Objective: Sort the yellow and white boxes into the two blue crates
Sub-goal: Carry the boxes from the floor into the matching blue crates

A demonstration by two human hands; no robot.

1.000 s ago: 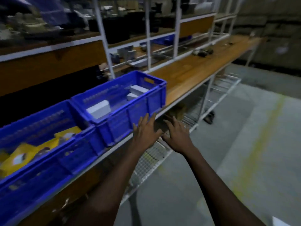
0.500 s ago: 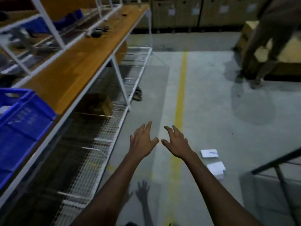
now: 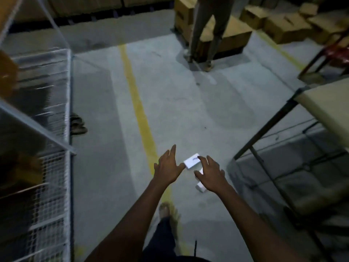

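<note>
On the concrete floor (image 3: 179, 95), just right of a yellow line (image 3: 139, 110), lies a white box (image 3: 191, 161) between the hands. A second white box (image 3: 201, 187) is partly hidden by the right hand (image 3: 210, 175). Left hand (image 3: 168, 170) and right are spread wide, holding nothing. Brown cartons (image 3: 283, 27) stand far off, contents unseen.

Floor (image 3: 188, 110): smooth, matt grey concrete with a painted yellow line (image 3: 139, 110). Upper white box (image 3: 191, 161) and lower white box (image 3: 201, 187): smooth, apparently card, with faces that catch the light. Shelving (image 3: 49, 186): white-coated metal wire mesh. Cartons (image 3: 283, 29): matt brown cardboard. Table: dark metal frame (image 3: 264, 133), pale matt top (image 3: 324, 103).
</note>
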